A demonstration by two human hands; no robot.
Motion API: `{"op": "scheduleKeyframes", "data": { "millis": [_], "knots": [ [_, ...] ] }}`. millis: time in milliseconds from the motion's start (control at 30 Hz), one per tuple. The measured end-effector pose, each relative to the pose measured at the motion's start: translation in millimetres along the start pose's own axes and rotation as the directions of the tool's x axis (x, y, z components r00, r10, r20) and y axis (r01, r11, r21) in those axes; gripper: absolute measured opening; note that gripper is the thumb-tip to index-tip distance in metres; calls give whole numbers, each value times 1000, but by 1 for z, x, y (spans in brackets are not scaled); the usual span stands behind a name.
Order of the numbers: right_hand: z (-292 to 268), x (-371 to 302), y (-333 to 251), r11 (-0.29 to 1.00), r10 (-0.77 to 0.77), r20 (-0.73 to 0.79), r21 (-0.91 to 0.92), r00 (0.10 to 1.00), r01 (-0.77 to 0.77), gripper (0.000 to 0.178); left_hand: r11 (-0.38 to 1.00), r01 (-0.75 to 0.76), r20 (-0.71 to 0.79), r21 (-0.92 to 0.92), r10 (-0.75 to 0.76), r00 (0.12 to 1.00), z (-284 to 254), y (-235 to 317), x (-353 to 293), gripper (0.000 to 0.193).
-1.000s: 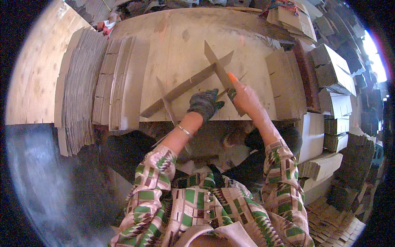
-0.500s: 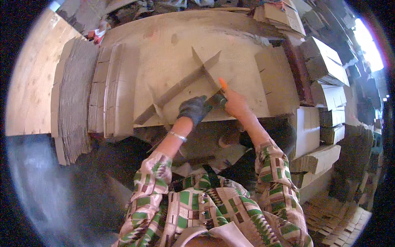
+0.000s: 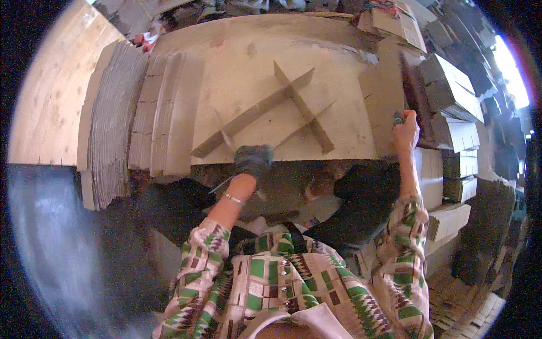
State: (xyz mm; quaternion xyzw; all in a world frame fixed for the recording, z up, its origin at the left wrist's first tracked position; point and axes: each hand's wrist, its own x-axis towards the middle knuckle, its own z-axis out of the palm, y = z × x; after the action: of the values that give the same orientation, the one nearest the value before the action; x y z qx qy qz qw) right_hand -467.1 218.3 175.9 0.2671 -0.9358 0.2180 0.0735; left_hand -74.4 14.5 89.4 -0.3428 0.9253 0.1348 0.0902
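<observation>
Several brown cardboard strips, slotted crosswise into a standing divider [image 3: 257,113], rest on the pale wooden board. My left hand [image 3: 252,160], in a dark glove, is at the board's front edge, beside the near end of a short cross strip. Its fingers are dark and blurred, so their grip cannot be made out. Over to the right, my right hand [image 3: 406,133] is at the outer edge of a flat cardboard stack [image 3: 387,107]. Orange covers its thumb, and something dark shows at its fingertips. Those fingers are curled, but what they hold is hidden.
Tall stacks of cardboard strips [image 3: 110,113] and wider pieces [image 3: 164,113] flank the wooden board [image 3: 226,62] on the left. More cardboard bundles [image 3: 449,87] are piled on the right. A light plywood sheet [image 3: 53,96] lies at far left.
My right hand has left the divider and moved right to the cardboard stack. My left hand has drawn back slightly toward the board's front edge. The divider's right side is now uncovered.
</observation>
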Motion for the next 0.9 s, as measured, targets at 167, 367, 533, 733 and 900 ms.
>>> {"op": "scheduleKeyframes", "data": {
  "millis": [167,367,533,733,900],
  "knots": [
    [15,-112,-126,817,-488,-40,332,872,472,96,998,31,-19,-56,-32,999,3,0,4,26],
    [57,-185,-175,805,-557,272,411,785,428,95,997,11,23,-76,-9,1000,5,0,11,28],
    [67,-173,-180,717,-663,172,427,729,551,103,997,22,50,-75,-19,999,4,-7,13,29],
    [69,-178,-174,755,-656,364,311,661,578,105,996,30,109,-82,-21,994,-1,-1,14,24],
    [114,-188,-170,709,-702,396,299,592,639,103,993,9,42,-121,-4,999,6,-7,11,28]
  ]
}}
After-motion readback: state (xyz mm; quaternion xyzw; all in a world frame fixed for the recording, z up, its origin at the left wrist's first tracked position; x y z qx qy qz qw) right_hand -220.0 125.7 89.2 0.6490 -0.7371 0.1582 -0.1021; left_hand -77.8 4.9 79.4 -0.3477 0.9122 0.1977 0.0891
